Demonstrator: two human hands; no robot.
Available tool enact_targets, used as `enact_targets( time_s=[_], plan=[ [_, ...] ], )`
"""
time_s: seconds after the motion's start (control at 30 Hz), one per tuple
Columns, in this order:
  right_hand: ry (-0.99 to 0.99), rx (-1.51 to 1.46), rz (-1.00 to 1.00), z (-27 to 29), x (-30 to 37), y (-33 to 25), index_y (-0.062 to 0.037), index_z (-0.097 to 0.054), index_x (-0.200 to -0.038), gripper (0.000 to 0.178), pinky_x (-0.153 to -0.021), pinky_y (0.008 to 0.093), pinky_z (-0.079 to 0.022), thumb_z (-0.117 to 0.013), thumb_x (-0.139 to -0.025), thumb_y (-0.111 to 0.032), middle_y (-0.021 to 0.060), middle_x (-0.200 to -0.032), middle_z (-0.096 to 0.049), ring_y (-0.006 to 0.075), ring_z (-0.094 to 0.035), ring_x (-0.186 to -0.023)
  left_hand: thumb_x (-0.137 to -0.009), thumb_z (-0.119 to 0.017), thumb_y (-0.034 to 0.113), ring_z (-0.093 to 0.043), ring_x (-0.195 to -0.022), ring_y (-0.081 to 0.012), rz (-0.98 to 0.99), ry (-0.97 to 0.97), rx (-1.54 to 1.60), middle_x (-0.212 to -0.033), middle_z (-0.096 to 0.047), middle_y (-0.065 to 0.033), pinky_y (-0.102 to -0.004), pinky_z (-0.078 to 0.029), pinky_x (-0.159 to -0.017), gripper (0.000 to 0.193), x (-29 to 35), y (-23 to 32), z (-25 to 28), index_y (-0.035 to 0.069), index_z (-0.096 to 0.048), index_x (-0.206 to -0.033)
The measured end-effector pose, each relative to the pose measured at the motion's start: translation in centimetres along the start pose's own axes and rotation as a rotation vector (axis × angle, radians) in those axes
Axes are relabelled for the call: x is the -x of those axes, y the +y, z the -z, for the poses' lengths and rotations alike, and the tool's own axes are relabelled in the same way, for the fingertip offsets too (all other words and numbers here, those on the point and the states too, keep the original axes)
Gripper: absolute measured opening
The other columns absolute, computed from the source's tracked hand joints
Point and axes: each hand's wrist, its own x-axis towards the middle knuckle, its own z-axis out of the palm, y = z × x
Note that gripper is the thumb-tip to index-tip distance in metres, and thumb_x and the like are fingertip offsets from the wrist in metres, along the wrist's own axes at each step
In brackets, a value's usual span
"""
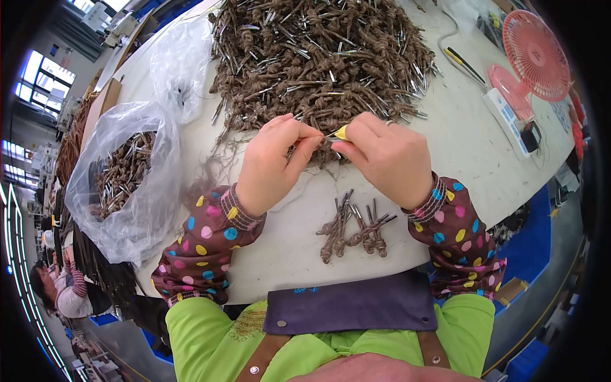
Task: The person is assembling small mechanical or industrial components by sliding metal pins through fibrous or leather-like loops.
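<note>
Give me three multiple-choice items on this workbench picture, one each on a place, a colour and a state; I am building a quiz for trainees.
1. Where does the small bunch of knotted brown cords lie?
A. On the table just before the person
B. Inside the clear bag
C. Under the fan

2. What colour is the desk fan?
A. Blue
B. Pink
C. Green

3. How do the two hands stand?
A. Flat on the table, apart
B. One in the bag, one raised
C. Fingertips pinched together on a small yellow piece

Answers: 1 A, the bunch lies apart from the big pile, below the hands. 2 B, its grille and base are pink. 3 C, the left hand and right hand meet at the yellow piece.
</note>
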Motion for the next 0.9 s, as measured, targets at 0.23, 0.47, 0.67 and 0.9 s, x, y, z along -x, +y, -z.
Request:
enact_targets(
  time_s=[0.23,0.47,0.67,0.9],
  plan=[
    [-0.054,-1.061,-0.513,-1.5,-0.1,0.5,-0.0007,-0.061,-0.105,0.041,-0.061,0.0220,-0.046,-0.076,-0.077,-0.025,0.0038,-0.086,-0.062,0.0064,-0.054,-0.066,-0.094,-0.056,0.015,-0.060,-0.082,-0.0091,0.516,0.038,0.733,-0.087,-0.062,-0.0028,-0.0221,-0.047,-0.074,0.016,0.6,-1.0,-0.2,0.000,-0.056,-0.098],
    [-0.135,-1.116,-0.654,-2.1,-0.1,-0.2,-0.0012,-0.059,-0.105,0.026,-0.053,0.0151,-0.033,-0.070,-0.081,-0.007,-0.0053,-0.079,-0.058,-0.0017,-0.041,-0.062,-0.094,-0.056,0.019,-0.054,-0.098,-0.0100,0.616,-0.067,0.765,-0.102,-0.060,-0.0050,-0.0235,-0.042,-0.086,0.037,0.1,-0.6,0.2,0.000,-0.046,-0.124],
    [0.043,-1.009,-0.609,-2.1,-0.1,-0.6,-0.0008,-0.062,-0.100,0.026,-0.059,0.0207,-0.045,-0.072,-0.079,-0.012,0.0033,-0.078,-0.063,0.0063,-0.054,-0.064,-0.087,-0.066,0.018,-0.060,-0.085,-0.0087,0.673,-0.027,0.844,-0.092,-0.066,-0.0056,-0.0223,-0.047,-0.078,0.029,0.4,-0.7,-0.8,-0.004,-0.058,-0.106],
    [-0.054,-1.272,-0.750,-3.1,0.2,-0.4,0.0010,-0.062,-0.104,0.027,-0.058,0.0203,-0.045,-0.070,-0.081,-0.012,0.0029,-0.081,-0.064,0.0047,-0.055,-0.066,-0.079,-0.070,0.007,-0.062,-0.073,-0.0155,0.146,0.127,-0.025,-0.078,-0.067,-0.0035,-0.0357,-0.046,-0.085,0.007,0.3,-1.7,-0.3,0.005,-0.066,-0.084]
  ],
)
